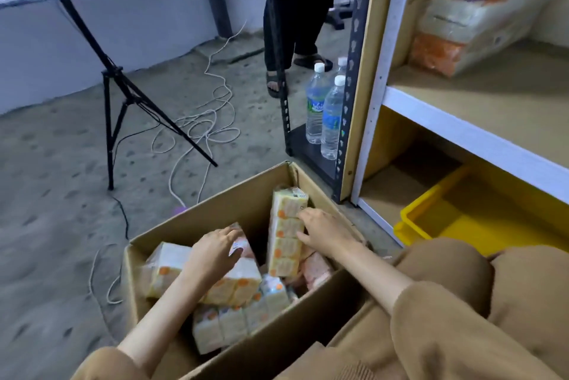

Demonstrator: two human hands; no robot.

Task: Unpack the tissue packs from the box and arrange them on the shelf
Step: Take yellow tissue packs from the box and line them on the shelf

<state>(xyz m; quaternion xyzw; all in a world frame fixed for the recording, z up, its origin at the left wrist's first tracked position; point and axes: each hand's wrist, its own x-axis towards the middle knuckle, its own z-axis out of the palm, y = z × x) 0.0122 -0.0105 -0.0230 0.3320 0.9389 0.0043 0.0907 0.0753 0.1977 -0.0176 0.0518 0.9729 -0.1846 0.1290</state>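
An open cardboard box [197, 219] stands on the floor in front of me, holding several yellow-and-orange tissue packs. One long pack [284, 235] stands upright near the box's far right corner; my right hand [326, 230] grips its right side. My left hand [214, 252] reaches down onto another pack [243, 245] in the middle of the box, fingers curled over its top. More packs [228, 322] lie flat below. The shelf [480, 130] rises at the right, with large wrapped tissue bundles [462, 25] stacked on its upper level.
A yellow plastic bin [455, 219] sits on the shelf's bottom level. Water bottles [331, 121] stand on a dark metal rack [284, 102] beyond the box. A black tripod [117, 96] and loose cables [200, 133] lie on the concrete floor. A person's legs [292, 25] stand behind the rack.
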